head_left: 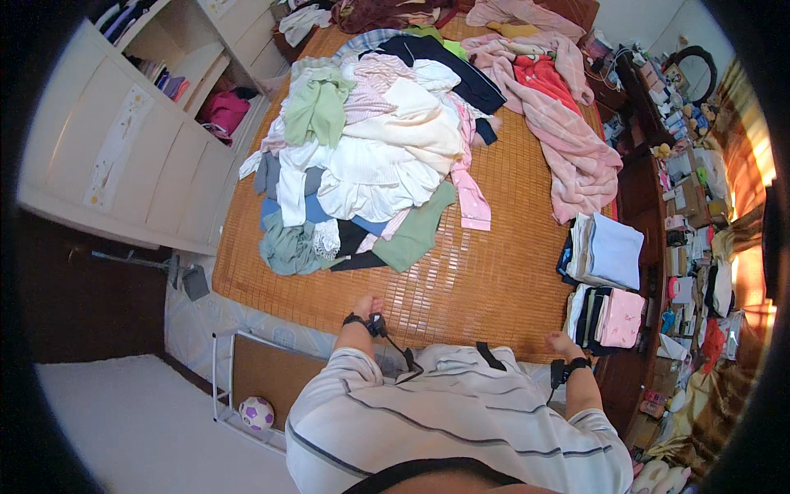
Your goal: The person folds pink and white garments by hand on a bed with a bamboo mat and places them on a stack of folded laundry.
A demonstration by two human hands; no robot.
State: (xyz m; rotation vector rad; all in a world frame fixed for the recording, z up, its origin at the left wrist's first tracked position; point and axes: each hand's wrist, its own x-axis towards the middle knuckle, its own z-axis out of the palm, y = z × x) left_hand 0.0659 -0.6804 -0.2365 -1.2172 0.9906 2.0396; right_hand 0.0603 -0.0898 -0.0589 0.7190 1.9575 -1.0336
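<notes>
My left hand (368,306) is over the near edge of the bed, fingers loosely bent and apart, holding nothing. My right hand (563,344) is by the bed's near right corner, just left of the folded clothes; its fingers look loosely apart, and nothing shows in them. Ahead lies a big loose heap of clothes with white tops (387,177), a light green garment (317,107), a pink sleeve (471,198) and a green garment (418,230). On the right are two folded stacks, one topped by a light blue piece (615,251), the other by a pink piece (621,317).
A woven bamboo mat (510,280) covers the bed. A pink blanket (568,156) lies along its far right side. White cabinets (123,148) stand at left, a crowded dresser (671,214) at right. A white-framed rack (263,370) and a ball (257,413) are at lower left.
</notes>
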